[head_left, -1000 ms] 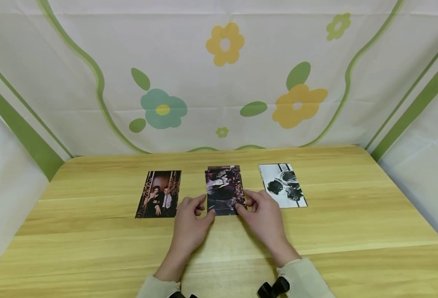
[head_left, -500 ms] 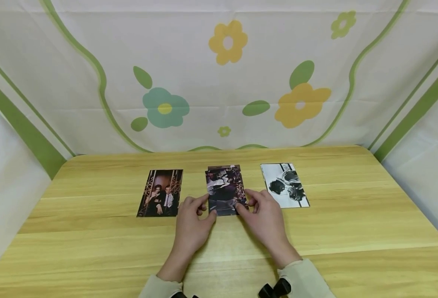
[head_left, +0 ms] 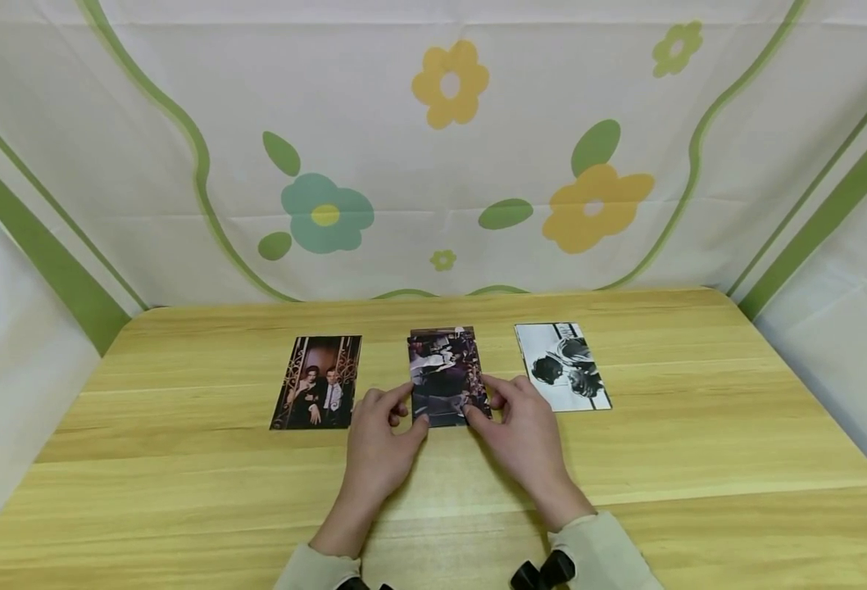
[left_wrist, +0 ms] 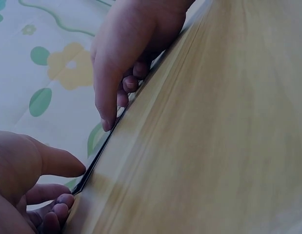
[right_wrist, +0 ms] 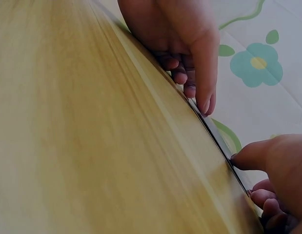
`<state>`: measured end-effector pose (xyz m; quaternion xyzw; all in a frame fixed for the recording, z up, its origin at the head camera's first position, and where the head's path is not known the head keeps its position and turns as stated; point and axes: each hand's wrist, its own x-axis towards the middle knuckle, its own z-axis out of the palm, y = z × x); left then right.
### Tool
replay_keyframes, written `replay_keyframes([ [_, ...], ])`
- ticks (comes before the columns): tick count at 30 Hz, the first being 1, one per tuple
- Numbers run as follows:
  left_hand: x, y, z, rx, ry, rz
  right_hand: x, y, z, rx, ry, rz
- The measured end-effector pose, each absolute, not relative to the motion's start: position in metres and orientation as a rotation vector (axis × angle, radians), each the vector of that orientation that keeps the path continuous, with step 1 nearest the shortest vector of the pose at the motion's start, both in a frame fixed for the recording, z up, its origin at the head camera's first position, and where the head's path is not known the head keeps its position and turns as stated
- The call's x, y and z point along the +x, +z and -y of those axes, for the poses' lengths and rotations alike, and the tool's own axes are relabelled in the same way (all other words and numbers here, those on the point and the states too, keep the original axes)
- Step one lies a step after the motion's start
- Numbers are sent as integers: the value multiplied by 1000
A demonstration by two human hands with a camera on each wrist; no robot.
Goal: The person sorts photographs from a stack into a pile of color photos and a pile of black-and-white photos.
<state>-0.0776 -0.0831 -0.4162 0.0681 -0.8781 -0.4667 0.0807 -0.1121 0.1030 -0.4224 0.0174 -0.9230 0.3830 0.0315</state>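
A dark photo print (head_left: 444, 377) lies in the middle of the table, on top of another print (head_left: 426, 332) whose far edge peeks out behind it. My left hand (head_left: 382, 447) grips its near left corner, thumb at the front edge and index finger along the left side. On the opposite side my right hand (head_left: 525, 430) pinches the right edge, with the thumb resting on the picture. In the left wrist view the prints' edge (left_wrist: 94, 163) shows as a thin dark line at table level, between both hands. The undersides of the prints are hidden.
To the left lies a photo print of two seated people (head_left: 315, 385), near the left hand. A black-and-white print (head_left: 562, 369) lies right, behind the right hand, apparently over another sheet. The wooden table (head_left: 662, 459) ends at a flowered cloth backdrop (head_left: 441, 172).
The head view has shifted slightly. Both hands keep hold of the middle print in nearly the same spot, and the prints on either side stay where they were.
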Motion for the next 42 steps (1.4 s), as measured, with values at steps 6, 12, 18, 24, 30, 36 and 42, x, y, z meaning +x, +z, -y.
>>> replay_keyframes([
  [6,-78,-416,84,212,-1408,2610,-111,-422,-102,40,1164,2859],
  [12,-77,-418,84,205,-1405,2602,-111,-422,-100,23,1161,2879],
  [18,-78,-418,84,208,-1396,2609,-111,-423,-100,30,1153,2873],
  [24,-80,-418,82,221,-1350,2668,-110,-422,-101,27,1158,2869],
  [30,-79,-417,80,222,-1316,2685,-111,-423,-100,34,1145,2862],
  [36,-79,-417,80,266,-1432,2625,-111,-423,-101,42,1149,2861],
  [42,-79,-419,81,275,-1546,2534,-110,-423,-102,17,1246,2822],
])
